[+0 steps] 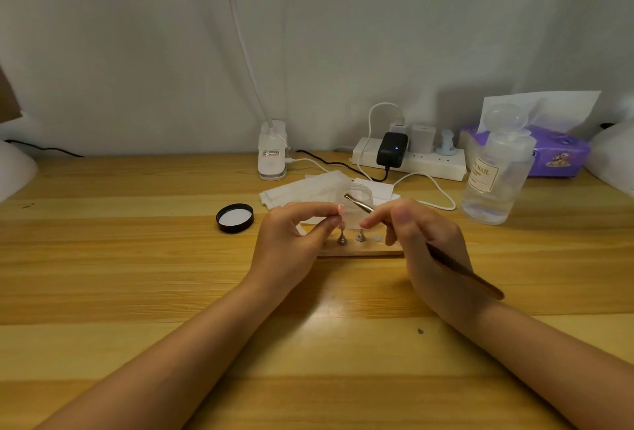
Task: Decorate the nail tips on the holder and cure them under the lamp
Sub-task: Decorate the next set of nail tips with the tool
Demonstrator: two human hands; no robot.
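Head view, looking down at a wooden desk (137,292) with two bare forearms reaching in from the near edge. Left hand (291,241) raised just above the left end of a small wooden holder (360,252), thumb and fingertips pinching a pale pink nail tip (341,210) on its stand. Right hand (418,241) close beside it, fingers curled round a slim brush (463,270) whose handle trails back toward the near right and whose metal end (358,202) points up and left, almost touching the nail tip. Two metal stands (350,237) upright on the holder between the hands, with one bare round spot to their right. Just beyond, an open clear jar (356,194) on white wipes, its black lid (235,218) lying to the left. Farther right, a clear liquid bottle (494,176); at the far edge, a power strip (408,158) and a white clip lamp base (272,152). Likely step: decorating a single tip held off the holder, curing not yet begun. Next move probably calls for a steady, light touch of brush to tip, with the left pinch kept still.
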